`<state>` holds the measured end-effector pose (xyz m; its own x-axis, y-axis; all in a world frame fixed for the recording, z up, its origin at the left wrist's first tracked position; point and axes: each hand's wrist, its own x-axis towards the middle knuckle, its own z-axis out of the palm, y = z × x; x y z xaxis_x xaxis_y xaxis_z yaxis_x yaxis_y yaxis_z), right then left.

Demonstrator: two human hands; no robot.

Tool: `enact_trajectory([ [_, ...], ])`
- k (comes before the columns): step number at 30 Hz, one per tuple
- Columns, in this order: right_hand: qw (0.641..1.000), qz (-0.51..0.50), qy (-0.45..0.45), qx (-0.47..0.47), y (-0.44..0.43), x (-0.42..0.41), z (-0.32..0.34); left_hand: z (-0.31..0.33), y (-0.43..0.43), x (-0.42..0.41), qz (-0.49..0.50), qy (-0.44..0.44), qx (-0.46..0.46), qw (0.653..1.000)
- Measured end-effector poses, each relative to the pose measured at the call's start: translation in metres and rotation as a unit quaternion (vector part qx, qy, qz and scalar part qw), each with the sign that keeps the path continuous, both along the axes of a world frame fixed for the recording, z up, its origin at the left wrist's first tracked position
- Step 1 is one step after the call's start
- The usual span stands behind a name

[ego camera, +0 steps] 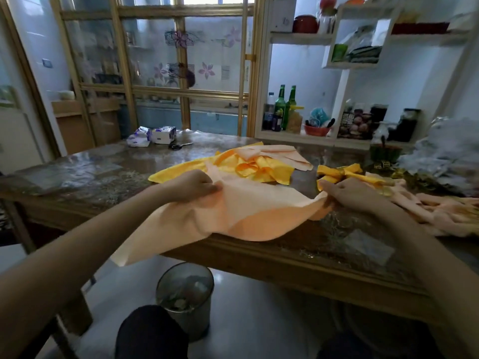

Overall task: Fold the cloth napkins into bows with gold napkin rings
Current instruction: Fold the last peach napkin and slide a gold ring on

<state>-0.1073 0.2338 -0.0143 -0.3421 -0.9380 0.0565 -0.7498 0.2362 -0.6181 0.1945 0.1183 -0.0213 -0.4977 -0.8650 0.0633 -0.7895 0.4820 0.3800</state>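
Note:
A peach cloth napkin (241, 211) stretches between my hands and droops over the table's front edge. My left hand (191, 186) pinches its left part, and my right hand (350, 194) grips its right corner. Behind it lies a loose heap of yellow napkins (259, 168) with another peach napkin (282, 152) on top. A finished yellow bow (339, 173) lies just beyond my right hand. More peach cloth (440, 211) is piled at the right. I see no napkin ring clearly.
The wooden table (259, 255) has a glossy top. Scissors (178, 145) and tissue packs (155, 136) lie at the far left. A crumpled plastic bag (445, 154) sits far right. A metal waste bin (185, 299) stands on the floor below. Shelves with bottles (285, 107) rise behind.

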Motion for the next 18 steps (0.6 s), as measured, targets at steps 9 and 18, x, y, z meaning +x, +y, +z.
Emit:
enact_trajectory([
  [9, 0.988, -0.118, -0.025, -0.097, -0.047, -0.013, -0.08, -0.079, -0.076, -0.022, 0.278, -0.139, -0.044, 0.949],
  [18, 0.966, -0.168, 0.195, 0.028, -0.076, -0.014, -0.096, -0.087, 0.028, -0.038, 0.1, 0.005, -0.159, 0.982],
])
